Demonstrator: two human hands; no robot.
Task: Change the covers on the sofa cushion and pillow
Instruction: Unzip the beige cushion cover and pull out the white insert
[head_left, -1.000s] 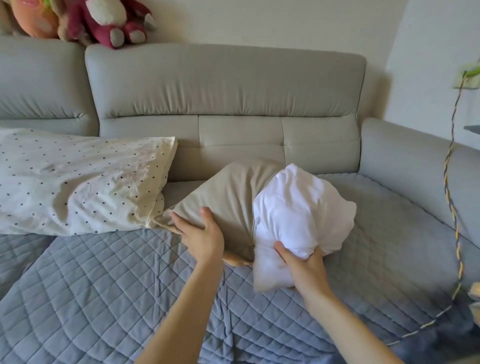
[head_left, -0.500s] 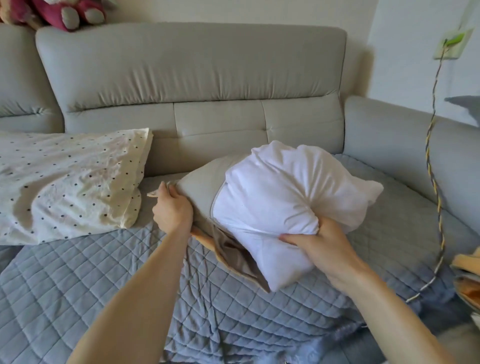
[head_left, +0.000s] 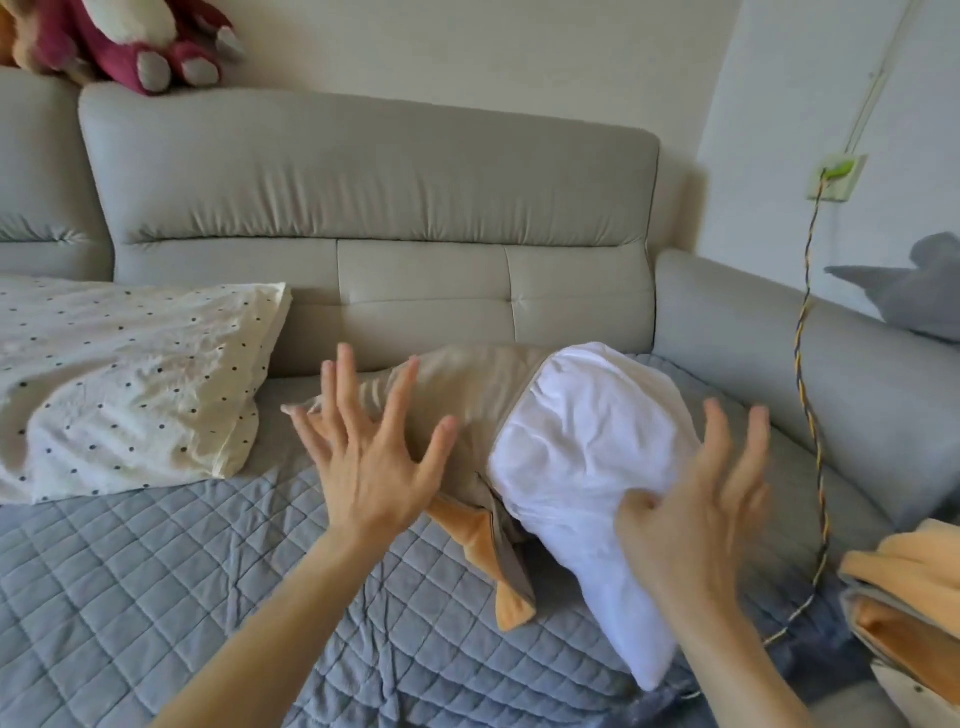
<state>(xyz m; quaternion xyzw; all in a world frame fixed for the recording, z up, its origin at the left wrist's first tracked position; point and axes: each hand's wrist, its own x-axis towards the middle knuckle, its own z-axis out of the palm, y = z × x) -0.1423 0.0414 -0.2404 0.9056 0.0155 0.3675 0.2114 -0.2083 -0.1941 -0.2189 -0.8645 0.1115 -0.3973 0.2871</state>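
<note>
Centre frame: left hand (head_left: 371, 467) and right hand (head_left: 691, 512), fingers spread and gripping nothing, flank a white cushion insert (head_left: 587, 467) half inside its beige cover (head_left: 457, 400).

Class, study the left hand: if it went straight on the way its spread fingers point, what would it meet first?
Most likely the beige cushion cover, which lies right ahead of the left hand. Depth is unclear; they may already touch.
</note>
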